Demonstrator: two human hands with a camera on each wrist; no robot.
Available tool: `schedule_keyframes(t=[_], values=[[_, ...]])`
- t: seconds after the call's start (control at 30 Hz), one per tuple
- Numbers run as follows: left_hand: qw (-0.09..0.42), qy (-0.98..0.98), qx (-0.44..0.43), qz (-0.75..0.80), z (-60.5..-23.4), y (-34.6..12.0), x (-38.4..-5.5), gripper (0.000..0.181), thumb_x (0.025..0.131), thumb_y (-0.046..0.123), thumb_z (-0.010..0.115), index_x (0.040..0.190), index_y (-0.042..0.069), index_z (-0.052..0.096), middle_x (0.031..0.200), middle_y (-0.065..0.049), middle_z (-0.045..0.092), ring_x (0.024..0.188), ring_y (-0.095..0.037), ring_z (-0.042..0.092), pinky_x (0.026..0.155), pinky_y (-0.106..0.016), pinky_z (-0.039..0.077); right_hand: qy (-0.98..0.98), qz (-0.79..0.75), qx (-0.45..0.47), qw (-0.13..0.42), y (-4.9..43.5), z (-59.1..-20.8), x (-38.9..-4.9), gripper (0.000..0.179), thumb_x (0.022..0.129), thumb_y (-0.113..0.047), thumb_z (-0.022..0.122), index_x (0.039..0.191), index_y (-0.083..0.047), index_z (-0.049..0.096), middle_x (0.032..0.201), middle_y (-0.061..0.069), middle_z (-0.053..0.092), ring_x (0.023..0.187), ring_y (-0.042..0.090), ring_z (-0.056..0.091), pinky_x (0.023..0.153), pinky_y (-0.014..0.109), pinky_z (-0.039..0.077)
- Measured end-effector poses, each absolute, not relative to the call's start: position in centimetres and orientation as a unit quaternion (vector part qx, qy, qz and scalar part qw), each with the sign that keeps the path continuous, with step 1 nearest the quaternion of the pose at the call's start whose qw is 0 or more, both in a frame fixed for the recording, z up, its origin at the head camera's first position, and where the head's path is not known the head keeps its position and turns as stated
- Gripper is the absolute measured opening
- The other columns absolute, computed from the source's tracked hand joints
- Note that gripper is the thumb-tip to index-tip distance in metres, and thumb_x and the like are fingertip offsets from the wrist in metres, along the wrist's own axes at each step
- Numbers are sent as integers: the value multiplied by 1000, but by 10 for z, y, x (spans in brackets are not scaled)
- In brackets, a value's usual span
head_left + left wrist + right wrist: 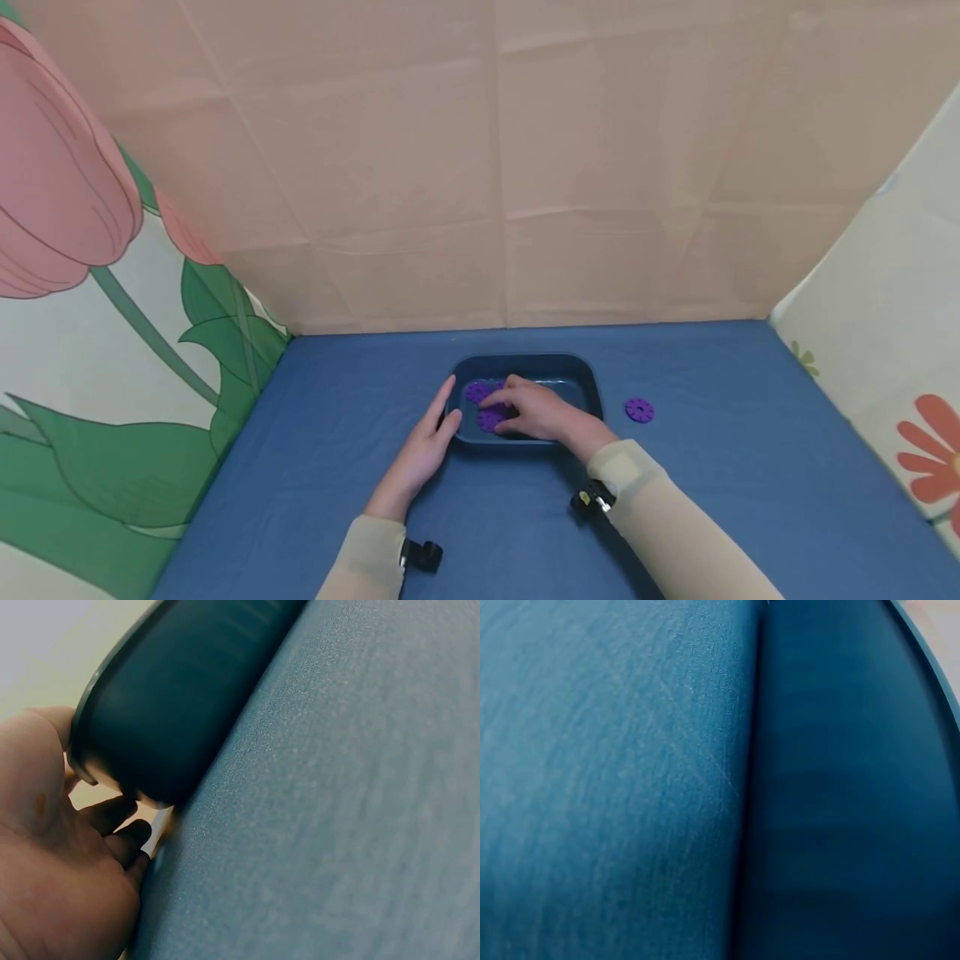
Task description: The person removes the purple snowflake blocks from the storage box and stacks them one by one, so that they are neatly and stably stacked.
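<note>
A dark blue tray [555, 444] lies on the blue-covered table, with several purple slotted discs [477, 392] in its left part. My left hand [424, 450] rests at the tray's left end, its thumb near the rim and its fingers along the outer wall. In the left wrist view, the left hand [60, 855] is beside the tray's wall [165, 697]. My right hand [536, 408] reaches over the near wall into the tray, fingers bent over the discs; whether it pinches one is unclear. Another purple disc [640, 410] lies on the table right of the tray.
Blue cloth [300, 433] covers the table. A beige sheet [495, 167] stands behind it, with flower-printed sheets [112, 467] at the left and right. The right wrist view shows the blue cloth and the tray's outer wall [847, 787].
</note>
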State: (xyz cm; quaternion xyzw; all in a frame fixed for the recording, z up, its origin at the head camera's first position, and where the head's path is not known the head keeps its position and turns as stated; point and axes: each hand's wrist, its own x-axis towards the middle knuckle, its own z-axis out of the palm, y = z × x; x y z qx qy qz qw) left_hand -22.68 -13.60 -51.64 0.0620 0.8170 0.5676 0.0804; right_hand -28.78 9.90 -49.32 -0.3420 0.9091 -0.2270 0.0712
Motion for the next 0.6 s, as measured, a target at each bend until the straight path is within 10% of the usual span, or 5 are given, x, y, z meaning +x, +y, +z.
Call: schedule_keyframes(t=[0.6], values=[[95, 815, 74, 567, -481, -133, -211, 62, 101, 51, 44, 156, 39, 18, 159, 13, 17, 146, -19, 14, 114, -56, 16, 905, -251, -335, 73, 98, -492, -289, 35, 84, -27, 79, 117, -25, 66, 103, 1, 55, 89, 18, 54, 76, 35, 48]])
